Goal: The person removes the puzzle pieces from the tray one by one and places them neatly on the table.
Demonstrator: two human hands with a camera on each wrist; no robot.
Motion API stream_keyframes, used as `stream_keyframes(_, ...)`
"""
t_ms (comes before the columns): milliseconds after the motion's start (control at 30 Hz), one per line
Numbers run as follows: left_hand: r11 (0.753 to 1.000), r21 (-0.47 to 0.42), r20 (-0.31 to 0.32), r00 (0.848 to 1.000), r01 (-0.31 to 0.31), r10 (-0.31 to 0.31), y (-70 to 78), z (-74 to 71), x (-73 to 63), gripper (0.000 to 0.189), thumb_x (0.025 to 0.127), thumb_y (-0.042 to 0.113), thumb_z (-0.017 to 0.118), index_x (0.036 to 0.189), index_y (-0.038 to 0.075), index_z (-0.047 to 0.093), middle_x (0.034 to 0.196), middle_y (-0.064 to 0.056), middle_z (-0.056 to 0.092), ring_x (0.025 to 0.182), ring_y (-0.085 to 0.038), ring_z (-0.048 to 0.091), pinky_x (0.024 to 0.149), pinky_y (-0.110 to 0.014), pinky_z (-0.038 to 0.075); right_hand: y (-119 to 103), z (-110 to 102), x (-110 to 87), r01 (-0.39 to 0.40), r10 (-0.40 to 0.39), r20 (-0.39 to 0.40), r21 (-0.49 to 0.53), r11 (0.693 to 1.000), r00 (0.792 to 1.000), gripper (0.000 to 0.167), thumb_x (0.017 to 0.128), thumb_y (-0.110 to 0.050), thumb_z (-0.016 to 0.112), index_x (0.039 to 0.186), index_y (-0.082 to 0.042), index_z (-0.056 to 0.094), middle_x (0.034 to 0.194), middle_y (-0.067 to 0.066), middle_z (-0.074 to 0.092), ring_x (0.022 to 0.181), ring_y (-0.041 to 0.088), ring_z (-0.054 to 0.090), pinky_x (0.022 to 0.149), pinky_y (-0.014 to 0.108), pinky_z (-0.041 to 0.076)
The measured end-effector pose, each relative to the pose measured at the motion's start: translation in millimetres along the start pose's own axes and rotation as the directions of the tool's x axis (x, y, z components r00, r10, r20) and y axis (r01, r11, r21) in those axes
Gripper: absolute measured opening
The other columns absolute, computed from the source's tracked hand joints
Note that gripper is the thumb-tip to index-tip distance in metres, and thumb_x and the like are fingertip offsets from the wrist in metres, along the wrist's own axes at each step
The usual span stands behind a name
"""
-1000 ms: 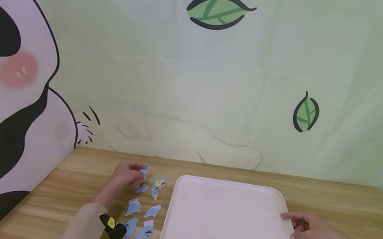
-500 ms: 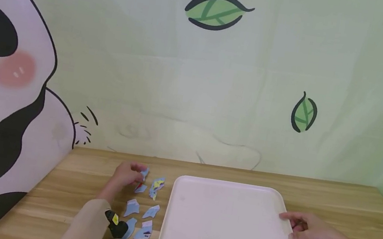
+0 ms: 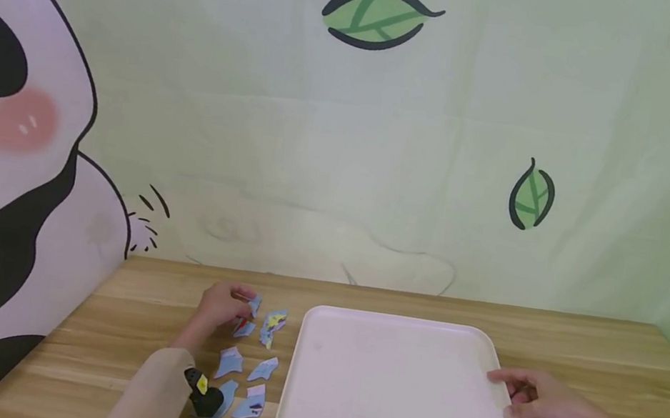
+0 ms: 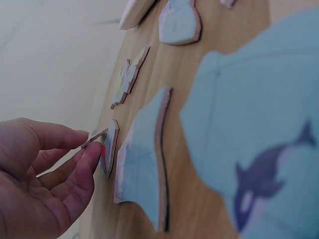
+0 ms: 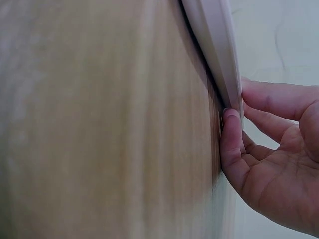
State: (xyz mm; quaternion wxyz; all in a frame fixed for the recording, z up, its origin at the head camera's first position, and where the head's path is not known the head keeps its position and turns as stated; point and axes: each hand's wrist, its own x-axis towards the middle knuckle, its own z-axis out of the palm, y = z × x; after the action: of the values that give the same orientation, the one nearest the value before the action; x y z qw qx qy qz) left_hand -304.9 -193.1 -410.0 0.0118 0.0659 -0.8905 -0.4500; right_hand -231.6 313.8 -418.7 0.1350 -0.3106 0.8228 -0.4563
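Note:
My left hand [image 3: 223,304] is at the far end of a group of puzzle pieces on the table's left side. Between thumb and fingers it pinches a thin light-blue puzzle piece [image 4: 94,138], seen nearly edge-on in the left wrist view. Just beyond the fingertips lies a blue piece with red on it [image 3: 244,330]. A blue and yellow piece [image 3: 273,328] is to its right. My right hand [image 3: 549,402] holds the right rim of a white rectangular tray [image 3: 411,394], thumb and index finger at its edge in the right wrist view.
Nearer the front lie more blue pieces, including a pale-topped one [image 3: 230,363], a slim one [image 3: 263,369] and one with a dark print [image 3: 250,404]. A large piece showing an orca [image 4: 294,64] fills the left wrist view's right side. A panda-printed wall backs the wooden table [image 3: 605,358].
The view shifts slightly, moving the scene a little left. Both hands stay almost where they were, the left at the pieces and the right at the tray rim.

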Motion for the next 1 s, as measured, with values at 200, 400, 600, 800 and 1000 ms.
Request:
stream_keyframes(200,1.000,-0.009,0.001,1.000,-0.009,0.009,-0.6,-4.2,-1.8,0.029,0.071,-0.004,0.065,0.099,-0.005,0.063,0.096,-0.020,0.065,0.061,-0.012,0.057,0.054,-0.025,0.049,-0.8,-1.2,3.2,-0.008,0.008,0.011,-0.001,1.000,1.000,0.050,0.079,-0.002,0.064,0.114,0.025,0.041,0.084,0.005,0.042,0.071,-0.001,0.044,0.058,0.017,0.041)
stream_keyframes(400,1.000,0.006,0.015,0.999,-0.028,0.028,0.5,-10.6,-9.9,0.027,0.074,-0.004,0.061,0.101,-0.005,0.062,0.098,-0.020,0.064,0.069,-0.016,0.059,0.061,-0.029,0.052,-0.7,-1.9,3.7,-0.036,0.036,0.019,-0.003,0.999,0.999,0.051,0.080,-0.002,0.063,0.116,0.024,0.041,0.087,0.006,0.043,0.073,0.000,0.044,0.060,0.017,0.041)
stream_keyframes(600,1.000,0.000,0.025,0.999,-0.024,0.024,2.0,-15.6,-19.9,0.027,0.078,-0.001,0.060,0.105,-0.002,0.062,0.103,-0.016,0.062,0.080,-0.019,0.059,0.066,-0.030,0.051,4.5,-4.1,-2.4,-0.004,0.004,0.019,0.007,1.000,1.000,0.049,0.080,0.001,0.061,0.117,0.025,0.039,0.091,0.006,0.049,0.076,0.000,0.050,0.064,0.017,0.044)
stream_keyframes(800,0.998,-0.053,0.028,0.999,-0.028,0.030,-0.8,-20.5,-30.3,0.028,0.081,0.002,0.062,0.108,-0.002,0.061,0.104,-0.016,0.062,0.086,-0.021,0.059,0.068,-0.031,0.051,5.2,-5.6,-10.8,-0.013,0.013,-0.004,0.014,1.000,1.000,0.046,0.082,0.001,0.060,0.118,0.022,0.041,0.092,0.006,0.053,0.079,0.001,0.053,0.066,0.018,0.046)
stream_keyframes(1000,0.991,-0.121,0.050,0.997,-0.054,0.060,-5.6,-26.1,-43.0,0.030,0.081,0.001,0.063,0.110,-0.006,0.059,0.104,-0.020,0.062,0.088,-0.021,0.060,0.070,-0.032,0.052,3.4,-7.4,-18.6,-0.064,0.065,-0.007,0.052,0.997,0.998,0.046,0.084,0.001,0.055,0.120,0.023,0.038,0.097,0.013,0.053,0.080,0.002,0.054,0.063,0.021,0.048)
